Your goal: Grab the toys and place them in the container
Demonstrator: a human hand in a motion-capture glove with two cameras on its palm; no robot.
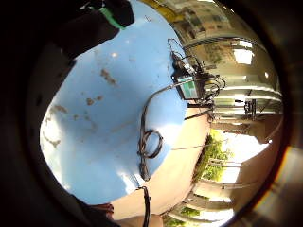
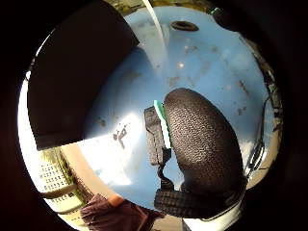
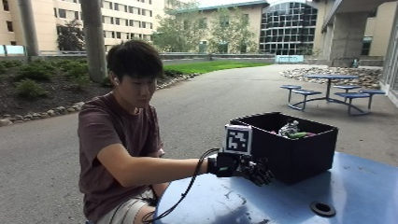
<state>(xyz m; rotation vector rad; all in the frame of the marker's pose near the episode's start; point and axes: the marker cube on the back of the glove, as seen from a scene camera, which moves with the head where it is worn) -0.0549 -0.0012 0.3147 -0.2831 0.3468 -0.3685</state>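
Painted blue table, soft black box, pebbled black glove

The round blue table top (image 3: 348,186) looks like painted metal, smooth and faintly glossy, its paint worn in brownish rusty patches. The square black container (image 3: 298,149) looks matt, like fabric. The black-gloved right hand (image 3: 252,170) shows a matt, finely pebbled rubbery fingertip (image 2: 202,139) in the thumb side view.

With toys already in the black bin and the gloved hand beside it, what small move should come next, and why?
Probably draw the gloved right hand back over the blue round table to look for another toy: it holds nothing, and toys already lie in the black square container.
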